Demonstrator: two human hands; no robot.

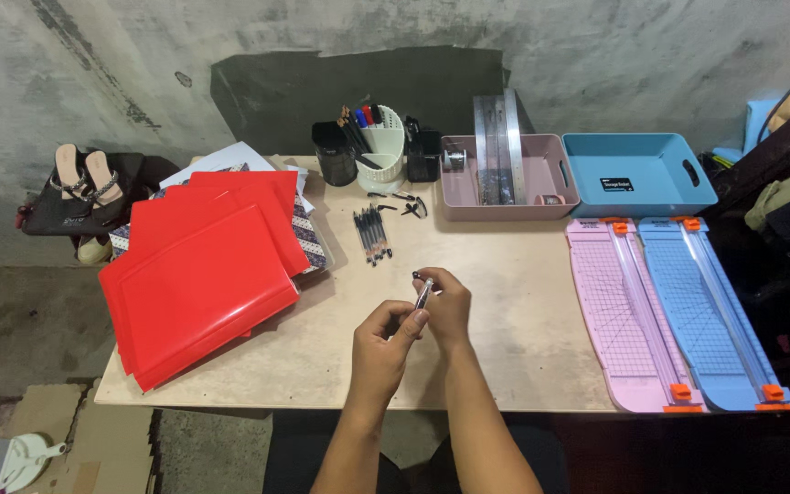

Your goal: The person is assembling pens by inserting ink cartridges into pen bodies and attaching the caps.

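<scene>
**Presently: one pen in hand, a row of pens laid by**

Item in work: a slim pen with dark ends and a clear barrel (423, 293), held above the middle of the pale wooden bench (505, 366), tilted with its upper end toward the far side. The left hand (386, 340) is curled nearly closed round the lower barrel. The right hand (447, 306) is pinched at the upper end, fingers drawn close. Whether a cap is going on or coming off cannot be told.

Judged progress: a row of dark pens (372, 233) lies side by side just beyond the hands, apparently handled; small dark loose parts (404, 203) lie further off, so some work seems left.

Also present:
- stack of glossy red plastic folders (198, 288), left
- white slotted pen holder (383, 146), far
- pink plastic tray holding metal rulers (555, 197), far
- blue plastic tray (637, 169), far right
- pink paper trimmer (624, 311) and blue paper trimmer (710, 311), right, side by side
</scene>
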